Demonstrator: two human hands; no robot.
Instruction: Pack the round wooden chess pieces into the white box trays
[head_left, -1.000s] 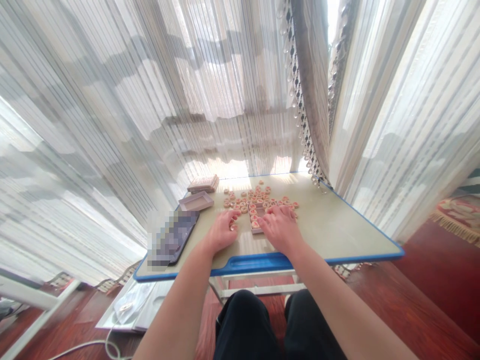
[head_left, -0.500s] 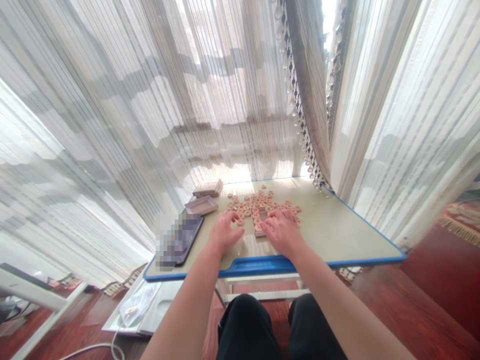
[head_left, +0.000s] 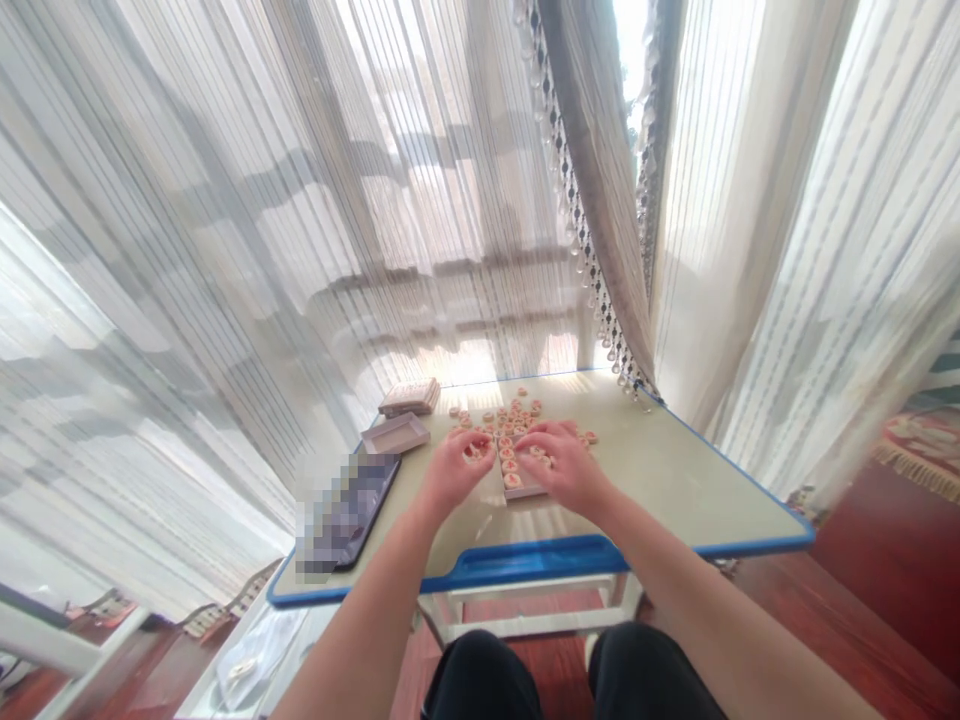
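Round wooden pieces with red marks (head_left: 517, 418) lie scattered on the pale table (head_left: 660, 480). A shallow box (head_left: 525, 492) stands nearer me, with several pieces in a column along its left side. My left hand (head_left: 459, 470) is just left of this box, thumb and fingers curled close together around a piece at their tips. Over the box's right part is my right hand (head_left: 562, 465), its fingers bent above the inside and hiding some of it. Whether those fingertips hold a piece is too small to tell.
At the table's left are an empty box lid (head_left: 395, 435), a stack of flat boxes or booklets (head_left: 409, 396) and a dark tablet-like device (head_left: 356, 515), partly pixelated. Curtains (head_left: 450, 200) hang behind the table. A blue tray edge (head_left: 536, 560) runs along the front.
My left hand has closed its fingers near the loose pieces and come nearer the box. My right hand has shifted slightly over the box. The whole view has tilted a little.
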